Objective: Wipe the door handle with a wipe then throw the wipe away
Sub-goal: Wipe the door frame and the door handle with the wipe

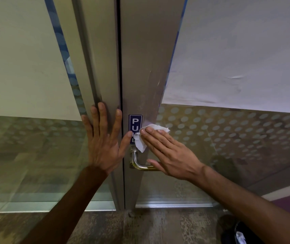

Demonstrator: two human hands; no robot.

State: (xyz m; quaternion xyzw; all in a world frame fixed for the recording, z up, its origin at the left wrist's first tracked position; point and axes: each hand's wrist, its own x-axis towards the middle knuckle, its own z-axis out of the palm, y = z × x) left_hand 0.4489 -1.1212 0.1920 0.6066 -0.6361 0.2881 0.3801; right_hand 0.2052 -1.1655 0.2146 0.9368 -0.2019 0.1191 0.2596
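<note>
A brass lever door handle [139, 163] sticks out of the metal door frame [146, 67] low in the middle. My right hand [169, 152] lies flat with its fingers pressing a white wipe [141, 140] against the frame just above the handle, over the lower part of a blue PULL sign [135, 123]. The palm hides the handle's right end. My left hand [103, 141] is spread flat against the left door's frame, holding nothing, its thumb touching the sign's edge.
Glass panels with frosted dots [228, 131] flank the two doors, with white paper [237, 50] behind the upper glass. A dark bin with a white scrap inside [237, 233] stands on the speckled floor at the bottom right.
</note>
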